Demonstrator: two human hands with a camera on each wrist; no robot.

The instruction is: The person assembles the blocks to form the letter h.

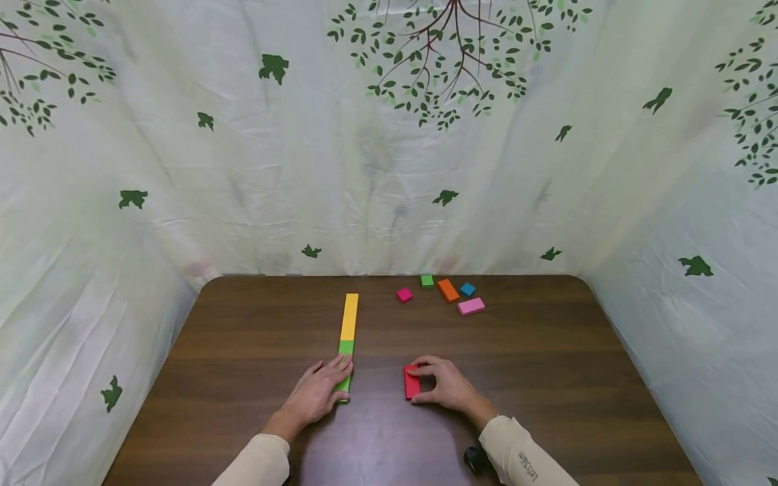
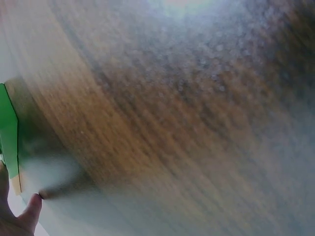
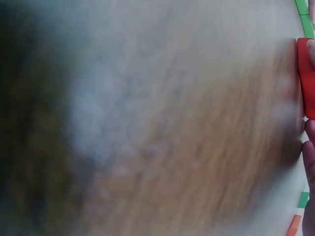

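Note:
A strip of flat blocks stands end to end on the table, with a yellow part (image 1: 349, 317) at the far end and a green part (image 1: 346, 347) nearer. My left hand (image 1: 316, 391) rests on the green part, its fingers fairly straight and covering some of it. In the left wrist view, a green block (image 2: 9, 130) shows at the left edge, by the thumb. To the right of the strip, a red rectangular block (image 1: 412, 383) lies on the table. My right hand (image 1: 446, 385) pinches this block between thumb and fingers at its two ends; the right wrist view shows only part of it.
Toward the back of the brown table (image 1: 535, 351) lie a magenta block (image 1: 404, 295), a green block (image 1: 427, 281), an orange block (image 1: 448, 290), a blue block (image 1: 467, 289) and a pink block (image 1: 471, 306). A black round object (image 1: 475, 460) sits beside the right sleeve.

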